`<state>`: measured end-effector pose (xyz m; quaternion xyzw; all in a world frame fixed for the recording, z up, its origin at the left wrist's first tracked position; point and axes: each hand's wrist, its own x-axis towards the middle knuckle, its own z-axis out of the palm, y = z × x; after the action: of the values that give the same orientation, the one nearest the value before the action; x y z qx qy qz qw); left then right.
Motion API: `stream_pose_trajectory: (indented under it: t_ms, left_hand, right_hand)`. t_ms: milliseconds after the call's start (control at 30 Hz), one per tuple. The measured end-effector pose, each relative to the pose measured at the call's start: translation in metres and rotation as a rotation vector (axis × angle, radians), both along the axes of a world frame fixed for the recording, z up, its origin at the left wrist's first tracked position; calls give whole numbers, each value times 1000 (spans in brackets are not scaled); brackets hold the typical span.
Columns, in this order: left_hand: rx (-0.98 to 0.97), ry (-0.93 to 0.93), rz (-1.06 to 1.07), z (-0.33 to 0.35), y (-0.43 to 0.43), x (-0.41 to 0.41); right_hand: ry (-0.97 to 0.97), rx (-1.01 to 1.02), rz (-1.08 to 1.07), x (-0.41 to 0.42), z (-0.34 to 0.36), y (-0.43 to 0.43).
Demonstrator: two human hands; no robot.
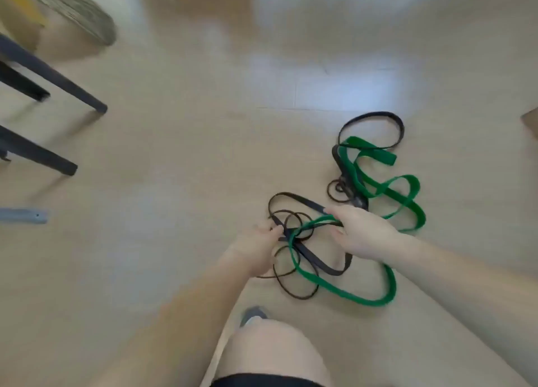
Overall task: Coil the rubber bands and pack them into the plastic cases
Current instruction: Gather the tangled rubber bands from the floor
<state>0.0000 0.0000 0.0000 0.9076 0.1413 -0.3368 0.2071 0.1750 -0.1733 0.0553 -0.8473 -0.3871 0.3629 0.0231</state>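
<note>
- Down on the floor (174, 182), head view: a tangle lies just ahead of a bent knee (276, 351). In it the near green band (349, 295), a flat black band (320, 263) and some thin black loops (294, 292) cross one another.
- Left hand (256, 247): grip curled at the knot, apparently pinching the flat black band where the strands cross. Blur leaves this uncertain.
- Right hand (361, 235): grip curled over the top bend of the near green band.
- Second heap just past the right hand: far green band (407, 200) laced through a far black band (375, 116), neither held.
- Step, as judged: sorting the bands apart. Nothing coiled yet, and no plastic case in view.
- Next move calls for one hand pinning the knot while the other draws a single band clear, then winding it.
- Around: dark chair legs (58, 81) and a round seat (72, 11) at left, a grey bar (23, 216) at the left edge, all well apart.
- In the way: only the bands' own threading. The thin loops look likely to snag.
</note>
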Motion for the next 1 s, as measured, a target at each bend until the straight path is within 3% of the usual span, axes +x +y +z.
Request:
stream_pose_trajectory:
  t_ms: [200, 400, 500, 600, 767, 867, 1000]
  left_hand:
    - [122, 171, -114, -129, -22, -25]
    - [260, -31, -153, -166, -23, -41]
    - [214, -30, -185, -165, -11, -26]
    - [154, 23, -136, -162, 1, 12]
    - [66, -161, 318, -127, 17, 126]
    - [-16, -321, 524, -94, 18, 194]
    - [-35, -430, 450, -78, 5, 216]
  right_hand:
    - [-18, -58, 149, 4, -117, 17]
    - [-69, -125, 312, -5, -170, 15]
    - [-155, -121, 319, -9, -176, 7]
    - [-183, -98, 226, 0, -185, -5]
    - [-135, -7, 0, 27, -183, -17]
    - [-200, 108, -312, 49, -182, -22]
    - [-146, 254, -812, 87, -177, -24]
